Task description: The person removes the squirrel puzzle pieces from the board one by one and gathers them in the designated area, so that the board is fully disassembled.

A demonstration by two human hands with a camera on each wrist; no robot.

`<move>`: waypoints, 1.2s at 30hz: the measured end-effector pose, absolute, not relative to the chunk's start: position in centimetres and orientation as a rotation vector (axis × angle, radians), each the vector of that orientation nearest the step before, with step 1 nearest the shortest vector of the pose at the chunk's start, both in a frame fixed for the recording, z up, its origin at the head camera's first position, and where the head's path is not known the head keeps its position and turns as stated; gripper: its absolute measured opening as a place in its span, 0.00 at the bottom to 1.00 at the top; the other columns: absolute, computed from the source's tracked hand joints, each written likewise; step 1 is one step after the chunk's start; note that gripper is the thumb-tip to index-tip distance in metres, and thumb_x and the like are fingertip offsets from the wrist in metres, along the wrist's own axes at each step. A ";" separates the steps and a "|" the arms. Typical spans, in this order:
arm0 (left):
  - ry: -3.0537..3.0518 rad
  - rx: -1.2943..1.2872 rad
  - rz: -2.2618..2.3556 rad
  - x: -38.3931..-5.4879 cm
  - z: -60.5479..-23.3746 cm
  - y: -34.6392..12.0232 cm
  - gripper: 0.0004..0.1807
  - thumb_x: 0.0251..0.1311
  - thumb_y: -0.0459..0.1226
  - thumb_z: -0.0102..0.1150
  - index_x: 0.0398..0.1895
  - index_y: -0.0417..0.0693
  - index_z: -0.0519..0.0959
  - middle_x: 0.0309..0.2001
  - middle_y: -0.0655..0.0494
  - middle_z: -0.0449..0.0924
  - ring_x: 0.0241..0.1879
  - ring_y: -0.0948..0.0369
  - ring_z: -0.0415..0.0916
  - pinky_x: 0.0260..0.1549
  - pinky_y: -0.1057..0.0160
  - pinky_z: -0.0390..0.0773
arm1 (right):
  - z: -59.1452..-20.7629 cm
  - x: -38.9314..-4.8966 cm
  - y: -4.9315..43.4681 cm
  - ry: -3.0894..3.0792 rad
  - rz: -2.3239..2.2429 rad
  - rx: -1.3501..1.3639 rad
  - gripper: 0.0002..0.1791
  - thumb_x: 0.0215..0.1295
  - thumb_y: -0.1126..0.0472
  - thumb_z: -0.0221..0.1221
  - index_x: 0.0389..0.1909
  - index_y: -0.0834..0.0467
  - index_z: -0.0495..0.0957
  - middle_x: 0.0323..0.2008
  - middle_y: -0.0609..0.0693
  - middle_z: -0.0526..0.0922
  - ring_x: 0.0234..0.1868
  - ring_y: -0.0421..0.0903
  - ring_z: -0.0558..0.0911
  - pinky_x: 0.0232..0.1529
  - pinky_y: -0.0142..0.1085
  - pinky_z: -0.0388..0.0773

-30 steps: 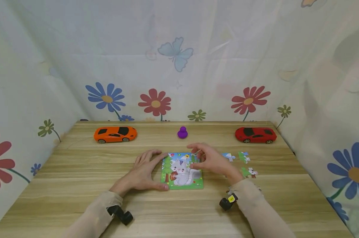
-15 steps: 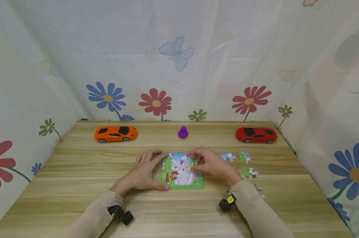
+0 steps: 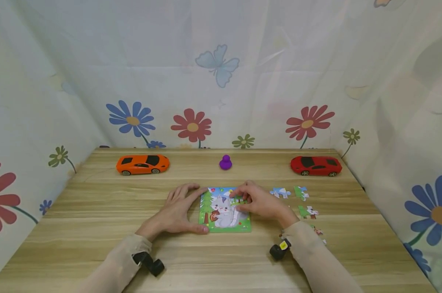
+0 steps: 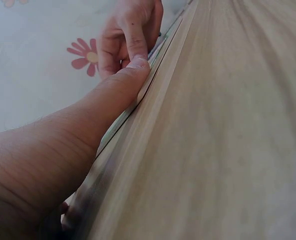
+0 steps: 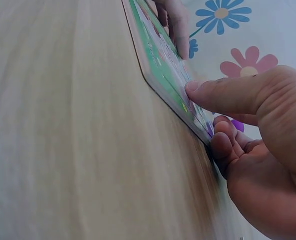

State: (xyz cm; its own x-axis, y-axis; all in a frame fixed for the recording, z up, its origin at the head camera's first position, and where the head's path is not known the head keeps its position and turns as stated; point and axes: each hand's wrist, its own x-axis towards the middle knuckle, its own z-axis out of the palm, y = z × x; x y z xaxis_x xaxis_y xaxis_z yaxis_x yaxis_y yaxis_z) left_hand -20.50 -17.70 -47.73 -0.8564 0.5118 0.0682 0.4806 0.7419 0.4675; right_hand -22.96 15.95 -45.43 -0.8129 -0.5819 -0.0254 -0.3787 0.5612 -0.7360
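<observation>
A square jigsaw puzzle (image 3: 221,226) with a grey squirrel picture lies flat mid-table. My left hand (image 3: 174,211) is spread along its left side, the forefinger at the top corner and the straight thumb resting on the bottom corner. Over the right part of the puzzle, my right hand (image 3: 262,203) has thumb and forefinger bent toward each other, pinching a green-and-white puzzle piece (image 3: 238,201), mostly covered by the fingers. In the right wrist view, the right thumb reaches onto the puzzle's face and the curled fingers sit at its edge.
Loose puzzle pieces, several of them, including a blue piece (image 3: 280,193) and a green one (image 3: 308,211), lie to the right, some hidden behind the right arm. Along the back stand an orange toy car (image 3: 142,165), a purple toy (image 3: 225,162) and a red toy car (image 3: 316,166).
My right forefinger has come down and in toward the thumb, onto the puzzle's upper right part. Loose pieces at right show more. The left hand stays put.
</observation>
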 end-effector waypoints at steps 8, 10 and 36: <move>2.873 0.831 0.740 -20.6 -47.8 -17.7 0.71 0.43 0.79 0.77 0.89 0.62 0.63 0.85 0.46 0.56 0.83 0.41 0.51 0.79 0.28 0.50 | -45.3 -22.9 15.8 2.544 -1.071 -0.812 0.18 0.77 0.59 0.71 0.64 0.51 0.87 0.51 0.53 0.74 0.49 0.48 0.74 0.51 0.40 0.76; 2.873 0.835 0.749 -20.5 -47.7 -17.7 0.70 0.43 0.79 0.77 0.89 0.61 0.64 0.85 0.45 0.56 0.83 0.41 0.51 0.78 0.28 0.51 | -45.3 -22.9 15.8 2.543 -1.069 -0.805 0.17 0.78 0.60 0.71 0.63 0.49 0.86 0.54 0.54 0.73 0.50 0.48 0.74 0.52 0.41 0.76; 2.877 0.837 0.757 -20.6 -47.8 -17.7 0.69 0.43 0.77 0.79 0.88 0.60 0.65 0.84 0.45 0.57 0.82 0.41 0.52 0.79 0.27 0.50 | -45.4 -23.1 15.5 2.567 -1.126 -0.746 0.34 0.74 0.62 0.74 0.78 0.52 0.77 0.57 0.54 0.69 0.48 0.47 0.73 0.49 0.40 0.75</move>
